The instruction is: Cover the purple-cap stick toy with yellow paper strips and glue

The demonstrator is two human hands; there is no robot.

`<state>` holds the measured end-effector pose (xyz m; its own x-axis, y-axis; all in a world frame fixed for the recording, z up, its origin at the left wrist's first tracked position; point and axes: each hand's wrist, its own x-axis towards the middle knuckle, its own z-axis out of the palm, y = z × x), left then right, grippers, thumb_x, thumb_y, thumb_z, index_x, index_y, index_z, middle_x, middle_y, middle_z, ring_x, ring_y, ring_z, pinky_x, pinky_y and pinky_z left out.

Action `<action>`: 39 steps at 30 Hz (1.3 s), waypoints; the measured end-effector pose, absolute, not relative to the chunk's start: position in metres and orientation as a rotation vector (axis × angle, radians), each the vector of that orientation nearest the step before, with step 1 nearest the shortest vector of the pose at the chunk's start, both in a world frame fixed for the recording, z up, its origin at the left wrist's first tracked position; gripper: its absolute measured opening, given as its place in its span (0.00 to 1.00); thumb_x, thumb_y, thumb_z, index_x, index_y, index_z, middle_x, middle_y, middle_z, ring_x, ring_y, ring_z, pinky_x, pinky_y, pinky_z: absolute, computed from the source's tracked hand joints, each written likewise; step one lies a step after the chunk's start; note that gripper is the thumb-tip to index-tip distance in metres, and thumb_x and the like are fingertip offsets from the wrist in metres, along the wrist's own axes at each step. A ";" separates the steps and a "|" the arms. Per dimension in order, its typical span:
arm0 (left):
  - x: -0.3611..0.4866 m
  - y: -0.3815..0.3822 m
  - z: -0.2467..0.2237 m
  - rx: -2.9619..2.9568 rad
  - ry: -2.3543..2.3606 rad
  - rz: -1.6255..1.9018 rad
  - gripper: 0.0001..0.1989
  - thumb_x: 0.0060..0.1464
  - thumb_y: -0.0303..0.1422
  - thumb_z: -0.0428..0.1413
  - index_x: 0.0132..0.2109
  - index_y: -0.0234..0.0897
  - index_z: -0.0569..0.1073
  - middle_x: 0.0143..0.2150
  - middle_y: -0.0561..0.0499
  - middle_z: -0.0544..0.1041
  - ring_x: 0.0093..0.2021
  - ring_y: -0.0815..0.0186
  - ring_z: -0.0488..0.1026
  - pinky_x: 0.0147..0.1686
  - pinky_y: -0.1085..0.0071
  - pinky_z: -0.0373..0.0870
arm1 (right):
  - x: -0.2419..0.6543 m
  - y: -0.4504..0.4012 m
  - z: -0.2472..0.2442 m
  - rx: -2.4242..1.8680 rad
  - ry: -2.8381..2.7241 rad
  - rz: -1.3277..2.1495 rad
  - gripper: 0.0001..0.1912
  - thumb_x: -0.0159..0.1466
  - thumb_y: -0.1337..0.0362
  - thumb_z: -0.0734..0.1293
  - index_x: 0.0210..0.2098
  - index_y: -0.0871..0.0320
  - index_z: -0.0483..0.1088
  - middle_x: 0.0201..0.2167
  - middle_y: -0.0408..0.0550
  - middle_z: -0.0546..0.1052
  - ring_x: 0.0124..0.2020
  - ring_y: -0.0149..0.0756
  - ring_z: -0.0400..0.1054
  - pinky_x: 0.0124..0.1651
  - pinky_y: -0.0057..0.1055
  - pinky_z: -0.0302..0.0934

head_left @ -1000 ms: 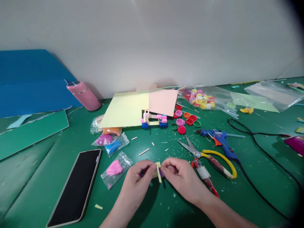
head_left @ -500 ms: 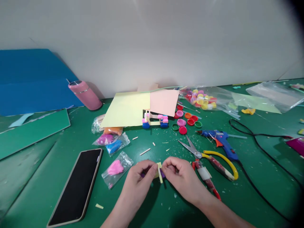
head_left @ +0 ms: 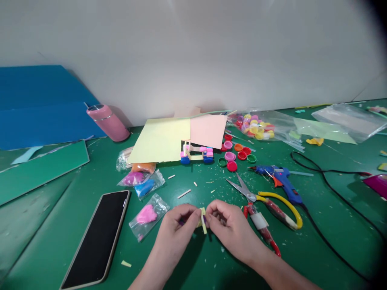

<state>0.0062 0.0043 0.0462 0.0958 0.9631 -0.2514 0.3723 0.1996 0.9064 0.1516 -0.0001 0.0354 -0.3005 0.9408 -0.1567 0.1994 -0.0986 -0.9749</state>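
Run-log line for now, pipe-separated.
left hand: pinching yellow strip | right hand: close beside strip, grip unclear | scissors: blades parted, unheld

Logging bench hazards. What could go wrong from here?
1. Scissors lie open just beyond the right hand; reaching out could mean a nick.
2. Glue gun seems to show a small red light; if powered, its tip may burn skin or soften the nearby caps.
3. The pale yellow strip between left hand and right looks narrow; it might bend or slip.

Pale yellow strip (head_left: 203, 226), purple piece (head_left: 204, 220), green table (head_left: 90, 180), pink bottle (head_left: 109, 123), blue glue gun (head_left: 288, 187), yellow scissor handle (head_left: 286, 199)
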 end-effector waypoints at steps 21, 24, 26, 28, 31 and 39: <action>0.006 0.006 0.047 1.320 1.431 0.729 0.10 0.48 0.34 0.51 0.23 0.35 0.71 0.20 0.54 0.65 0.25 0.69 0.61 0.24 0.75 0.57 | 0.153 0.000 0.036 -1.308 -2.002 0.864 0.07 0.59 0.70 0.58 0.25 0.57 0.63 0.21 0.39 0.64 0.24 0.28 0.57 0.28 0.24 0.51; 0.006 0.007 0.048 1.313 1.427 0.723 0.10 0.48 0.34 0.51 0.23 0.34 0.71 0.21 0.54 0.66 0.25 0.68 0.61 0.25 0.74 0.58 | 0.152 0.001 0.037 -1.311 -2.066 0.727 0.08 0.59 0.71 0.58 0.24 0.58 0.63 0.21 0.40 0.65 0.24 0.28 0.58 0.28 0.25 0.51; 0.007 0.007 0.048 1.311 1.422 0.725 0.11 0.48 0.34 0.51 0.23 0.34 0.71 0.21 0.54 0.66 0.25 0.68 0.62 0.25 0.74 0.58 | 0.152 0.000 0.037 -1.307 -2.105 0.669 0.08 0.60 0.70 0.58 0.25 0.58 0.64 0.22 0.41 0.67 0.25 0.29 0.60 0.29 0.25 0.51; 0.007 0.007 0.049 1.312 1.418 0.727 0.11 0.48 0.34 0.51 0.23 0.35 0.71 0.21 0.54 0.66 0.25 0.68 0.61 0.25 0.75 0.57 | 0.152 -0.001 0.037 -1.296 -2.143 0.625 0.08 0.60 0.70 0.58 0.27 0.58 0.65 0.23 0.42 0.69 0.27 0.31 0.62 0.30 0.26 0.52; 0.008 0.007 0.048 1.314 1.418 0.730 0.11 0.49 0.34 0.51 0.22 0.35 0.70 0.21 0.54 0.66 0.25 0.68 0.61 0.25 0.75 0.57 | 0.153 -0.002 0.035 -1.282 -2.193 0.562 0.09 0.62 0.70 0.57 0.28 0.58 0.67 0.25 0.44 0.71 0.29 0.32 0.63 0.32 0.28 0.53; 0.008 0.005 0.049 1.292 1.451 0.743 0.11 0.49 0.32 0.50 0.23 0.35 0.70 0.21 0.55 0.65 0.25 0.69 0.60 0.23 0.75 0.56 | 0.155 -0.003 0.035 -1.268 -2.238 0.484 0.10 0.64 0.68 0.56 0.34 0.57 0.69 0.29 0.47 0.73 0.32 0.35 0.64 0.35 0.30 0.55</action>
